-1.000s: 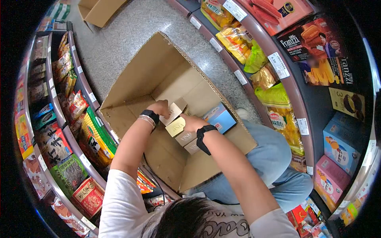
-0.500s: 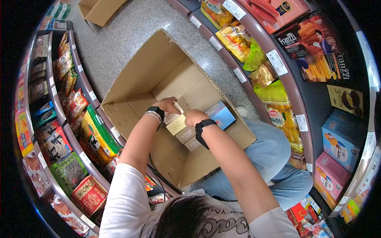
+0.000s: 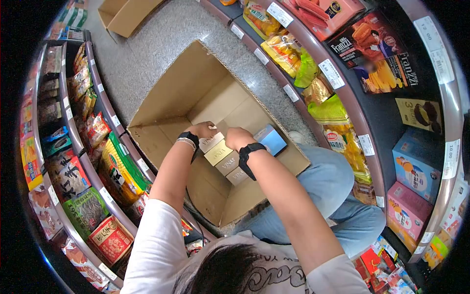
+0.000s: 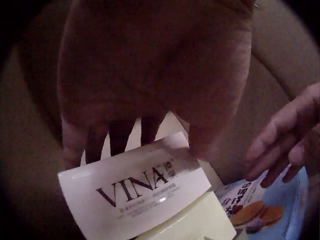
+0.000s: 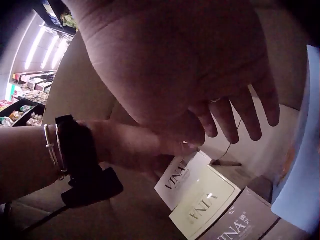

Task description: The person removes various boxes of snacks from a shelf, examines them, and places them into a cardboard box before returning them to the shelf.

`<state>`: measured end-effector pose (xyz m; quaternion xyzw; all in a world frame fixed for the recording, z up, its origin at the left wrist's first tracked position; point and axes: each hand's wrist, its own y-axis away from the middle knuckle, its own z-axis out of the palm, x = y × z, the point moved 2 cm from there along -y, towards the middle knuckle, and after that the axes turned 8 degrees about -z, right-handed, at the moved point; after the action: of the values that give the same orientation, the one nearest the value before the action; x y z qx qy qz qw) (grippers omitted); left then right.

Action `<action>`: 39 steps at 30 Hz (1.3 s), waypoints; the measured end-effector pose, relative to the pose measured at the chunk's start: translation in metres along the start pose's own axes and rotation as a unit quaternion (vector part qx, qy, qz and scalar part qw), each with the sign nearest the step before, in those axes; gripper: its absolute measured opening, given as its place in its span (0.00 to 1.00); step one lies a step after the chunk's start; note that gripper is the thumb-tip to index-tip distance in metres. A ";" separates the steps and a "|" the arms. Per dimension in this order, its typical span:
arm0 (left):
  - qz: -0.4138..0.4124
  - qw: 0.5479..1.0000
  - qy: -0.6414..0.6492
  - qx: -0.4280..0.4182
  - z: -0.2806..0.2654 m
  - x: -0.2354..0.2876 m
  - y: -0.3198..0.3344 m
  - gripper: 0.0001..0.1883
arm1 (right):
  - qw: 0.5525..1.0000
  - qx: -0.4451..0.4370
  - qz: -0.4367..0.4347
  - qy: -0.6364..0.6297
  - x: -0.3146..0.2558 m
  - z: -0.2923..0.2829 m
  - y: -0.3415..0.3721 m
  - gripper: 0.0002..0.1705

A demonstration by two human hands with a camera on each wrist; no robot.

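Inside a large open cardboard carton [image 3: 181,93] stands a row of small boxes marked VINA. My left hand [image 3: 201,130] grips the white VINA box [image 4: 135,195] at the row's far-left end, fingers behind it and thumb at its side. Beside that box is a cream VINA box [image 3: 219,153], followed by brownish ones [image 3: 227,163]. Just over the row, my right hand [image 3: 239,138] has its fingers extended and spread, holding nothing in the right wrist view [image 5: 235,117]. A blue box [image 3: 272,140] with cookies pictured on it sits to the right in the carton.
Store shelves with packaged snacks [image 3: 117,166] run along the left. On the right, shelves hold bagged bread [image 3: 338,142] and cookie boxes [image 3: 413,166]. The person's bent knee [image 3: 323,181] is beside the carton. Another carton [image 3: 125,17] lies on the floor ahead.
The white box, tilted earlier, now lines up with the cream one. My right hand has shifted slightly up and away from the cream box, and my left hand stays on the white box.
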<state>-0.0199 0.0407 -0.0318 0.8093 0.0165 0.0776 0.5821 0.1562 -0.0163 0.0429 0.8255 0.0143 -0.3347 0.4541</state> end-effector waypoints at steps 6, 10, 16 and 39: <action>0.014 0.999 -0.027 0.024 0.000 0.002 0.009 0.42 | 1.000 -0.013 0.004 0.017 0.004 0.001 -0.001 0.20; -0.010 0.999 0.023 0.021 -0.003 0.008 0.014 0.40 | 1.000 0.014 -0.013 -0.002 -0.004 -0.014 0.009 0.20; -0.035 0.996 0.055 0.066 -0.005 0.001 0.010 0.36 | 0.996 0.079 -0.033 -0.008 -0.010 -0.025 0.021 0.19; 0.337 0.822 0.389 0.245 0.034 0.134 0.248 0.12 | 0.794 0.477 -0.302 -0.225 -0.006 -0.052 0.256 0.12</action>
<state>0.1017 -0.0551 0.2066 0.7828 -0.0138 0.5707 0.2476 0.2634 -0.1256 0.2553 0.7927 -0.0006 -0.5955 -0.1308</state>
